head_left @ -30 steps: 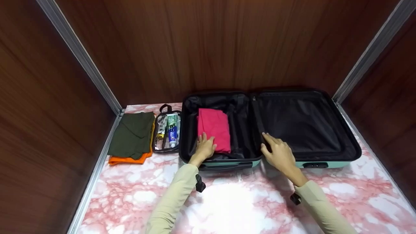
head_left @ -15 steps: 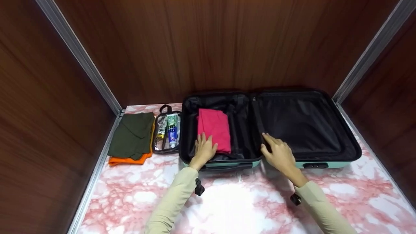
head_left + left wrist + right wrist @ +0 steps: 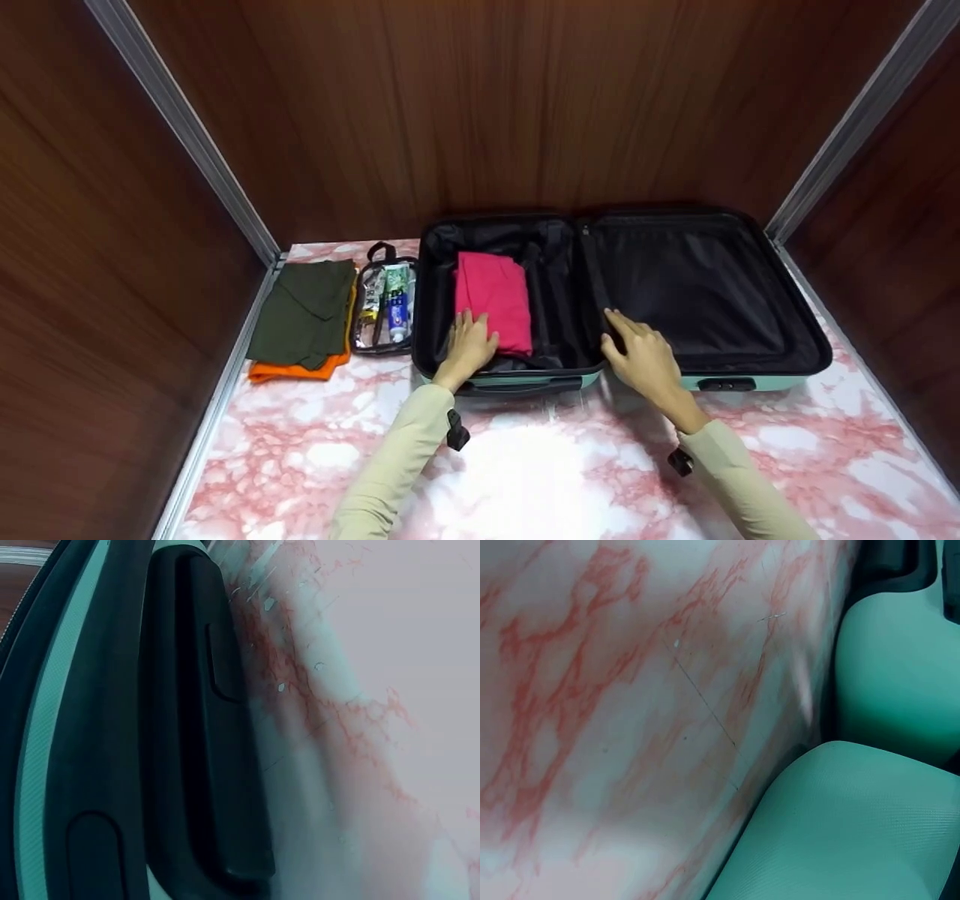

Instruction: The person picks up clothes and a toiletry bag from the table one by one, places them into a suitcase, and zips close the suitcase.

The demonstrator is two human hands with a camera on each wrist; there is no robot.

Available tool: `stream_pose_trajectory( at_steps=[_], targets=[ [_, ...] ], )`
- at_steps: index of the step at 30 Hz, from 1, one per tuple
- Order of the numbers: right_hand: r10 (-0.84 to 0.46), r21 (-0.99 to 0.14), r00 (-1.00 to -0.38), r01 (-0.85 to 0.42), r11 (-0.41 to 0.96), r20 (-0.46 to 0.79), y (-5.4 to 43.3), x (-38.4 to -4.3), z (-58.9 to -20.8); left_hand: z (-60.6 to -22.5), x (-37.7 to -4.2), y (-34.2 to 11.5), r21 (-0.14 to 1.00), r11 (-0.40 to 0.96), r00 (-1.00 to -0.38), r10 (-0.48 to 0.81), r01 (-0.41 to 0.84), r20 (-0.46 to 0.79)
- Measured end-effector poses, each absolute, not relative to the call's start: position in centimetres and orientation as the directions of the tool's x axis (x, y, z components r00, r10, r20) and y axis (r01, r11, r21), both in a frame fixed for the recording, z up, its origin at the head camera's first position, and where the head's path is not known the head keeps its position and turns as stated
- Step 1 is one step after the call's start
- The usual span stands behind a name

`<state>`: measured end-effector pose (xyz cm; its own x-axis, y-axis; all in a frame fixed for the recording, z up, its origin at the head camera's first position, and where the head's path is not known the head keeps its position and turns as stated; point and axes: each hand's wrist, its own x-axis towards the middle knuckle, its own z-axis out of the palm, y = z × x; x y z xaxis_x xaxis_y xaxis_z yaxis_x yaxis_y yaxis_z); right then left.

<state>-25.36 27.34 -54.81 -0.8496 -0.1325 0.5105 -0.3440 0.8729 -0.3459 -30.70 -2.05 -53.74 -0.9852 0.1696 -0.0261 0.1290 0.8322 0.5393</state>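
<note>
An unfolded suitcase (image 3: 570, 369) with a black lining and mint-green shell lies with both halves spread flat. In its left half sits a folded pink garment (image 3: 495, 292). My left hand (image 3: 471, 346) rests on the near left part of that garment, its fingers extended. Over the middle divide, my right hand (image 3: 643, 358) touches the inner edge of the right half with loosely bent fingers. The left wrist view takes in the suitcase's black handle (image 3: 206, 712), and the right wrist view its green shell (image 3: 855, 825); neither wrist view shows a hand.
Left of the suitcase lies a clear toiletry pouch (image 3: 385, 300) holding a toothpaste tube (image 3: 397, 300). Beyond it are a folded dark green garment (image 3: 304, 311) and an orange one (image 3: 300, 371) beneath. Wood-grain panels (image 3: 480, 105) enclose the marble-patterned surface (image 3: 322, 457) at the back and sides.
The left hand shifts slightly on the near edge of the pink garment. The right hand stays at the suitcase's middle, and the garment keeps its place.
</note>
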Motion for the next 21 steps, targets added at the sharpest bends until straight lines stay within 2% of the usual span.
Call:
stream_pose_trajectory(
  at_steps=[10, 21],
  targets=[
    [-0.127, -0.346, -0.850, -0.339, 0.875, 0.512, 27.2, -25.3, -54.8, -53.3, -30.9, -2.7, 0.567, 0.800, -0.980, 0.157, 0.197, 0.119],
    [-0.128, -0.355, -0.869, -0.324, 0.877, 0.477, 27.3, -25.2, -54.5, -52.7, -31.2, -3.8, 0.577, 0.757, -0.933, 0.120, 0.307, 0.339]
  ],
)
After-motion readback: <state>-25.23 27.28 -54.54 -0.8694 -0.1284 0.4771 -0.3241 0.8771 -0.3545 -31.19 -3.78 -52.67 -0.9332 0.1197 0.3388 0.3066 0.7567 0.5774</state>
